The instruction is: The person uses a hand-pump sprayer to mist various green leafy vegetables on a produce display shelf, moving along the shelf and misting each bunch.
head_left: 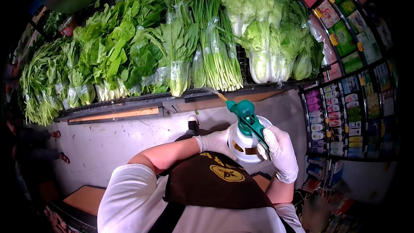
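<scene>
In front of my apron is a pressure sprayer point(246, 133) with a white bottle, a green pump head and a brass-coloured nozzle. My right hand point(280, 149), in a white glove, is wrapped round its green handle. Also gloved, my left hand point(218, 142) grips the left side of the white bottle. The nozzle points up and left at the vegetable stand, and a faint mist shows at its tip. Closest to it are a bundle of thin green stalks point(221, 62) and a leafy green bunch in clear wrap point(177, 60). Wrapped napa cabbages point(261, 56) lie further right.
The stand's dark front edge point(142, 102) runs across ahead of me, with more leafy greens point(101, 39) piled at the left. Shelves of bottles and packets point(340, 116) rise on the right. Another person's feet point(64, 157) are on the floor at the left.
</scene>
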Action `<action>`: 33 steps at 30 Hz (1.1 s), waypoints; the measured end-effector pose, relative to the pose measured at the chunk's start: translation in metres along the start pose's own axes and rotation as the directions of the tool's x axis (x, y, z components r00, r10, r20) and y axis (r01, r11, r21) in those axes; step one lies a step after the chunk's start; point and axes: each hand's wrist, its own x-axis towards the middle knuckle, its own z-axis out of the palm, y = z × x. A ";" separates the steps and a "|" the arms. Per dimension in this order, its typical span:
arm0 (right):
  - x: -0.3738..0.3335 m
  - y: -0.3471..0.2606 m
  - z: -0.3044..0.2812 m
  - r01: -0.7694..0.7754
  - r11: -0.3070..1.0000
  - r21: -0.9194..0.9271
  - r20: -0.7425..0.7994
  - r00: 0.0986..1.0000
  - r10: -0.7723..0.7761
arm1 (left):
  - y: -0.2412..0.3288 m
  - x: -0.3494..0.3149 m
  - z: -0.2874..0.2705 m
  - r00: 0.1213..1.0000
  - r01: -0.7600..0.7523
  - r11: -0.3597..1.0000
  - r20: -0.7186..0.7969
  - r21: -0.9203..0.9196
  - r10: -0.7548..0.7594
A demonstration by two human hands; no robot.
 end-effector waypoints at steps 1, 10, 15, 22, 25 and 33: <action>0.005 -0.003 -0.003 -0.019 1.000 0.003 0.011 1.000 0.019 | -0.003 0.002 -0.003 1.000 0.008 0.998 -0.026 -0.060 -0.009; 0.081 -0.120 -0.030 0.112 0.991 -0.068 -0.132 0.984 -0.120 | 0.020 0.053 -0.087 0.968 -0.177 0.966 -0.209 -0.190 0.137; 0.133 -0.208 -0.042 0.232 0.962 -0.145 -0.193 0.947 -0.257 | 0.101 0.082 -0.133 0.902 -0.159 0.987 -0.403 0.018 0.153; 0.195 -0.267 -0.050 0.322 0.946 -0.047 -0.169 0.930 -0.325 | 0.141 0.096 -0.170 0.853 -0.348 0.932 -0.446 -0.101 0.271; 0.200 -0.271 -0.047 0.247 0.938 -0.242 -0.106 0.955 -0.278 | 0.129 0.090 -0.152 0.841 -0.361 0.919 -0.481 -0.161 0.246; 0.221 -0.283 -0.061 0.219 0.948 -0.231 0.028 0.975 -0.219 | 0.141 0.094 -0.153 0.813 -0.343 0.930 -0.538 -0.130 0.224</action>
